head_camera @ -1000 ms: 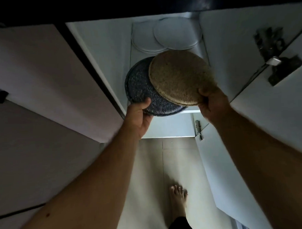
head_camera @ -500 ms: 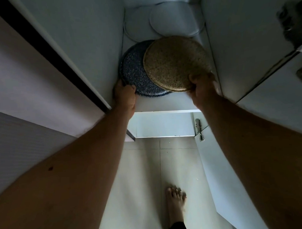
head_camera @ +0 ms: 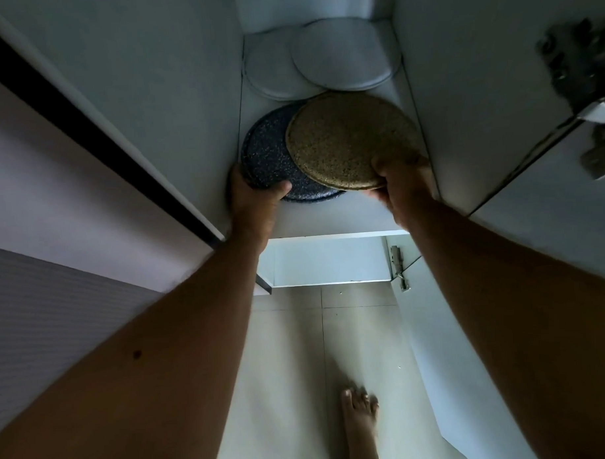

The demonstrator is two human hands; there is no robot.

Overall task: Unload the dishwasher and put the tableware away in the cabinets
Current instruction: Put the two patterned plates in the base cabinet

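Inside an open white cabinet, my left hand grips the near edge of a dark blue speckled plate. My right hand holds the near rim of a tan speckled plate, which overlaps the blue one on its right side. Both plates are low over the cabinet shelf; I cannot tell whether they rest on it. Two white plates lie overlapped at the back of the same shelf, just behind the speckled ones.
The cabinet's left wall and right wall close in tightly on the plates. The open door with metal hinges stands at the right. A lower hinge and a bare foot on the tiled floor are below.
Both hands have carried the two speckled plates forward from the cabinet's opening into the shelf, close to the white plates. In the last half second they hardly moved.
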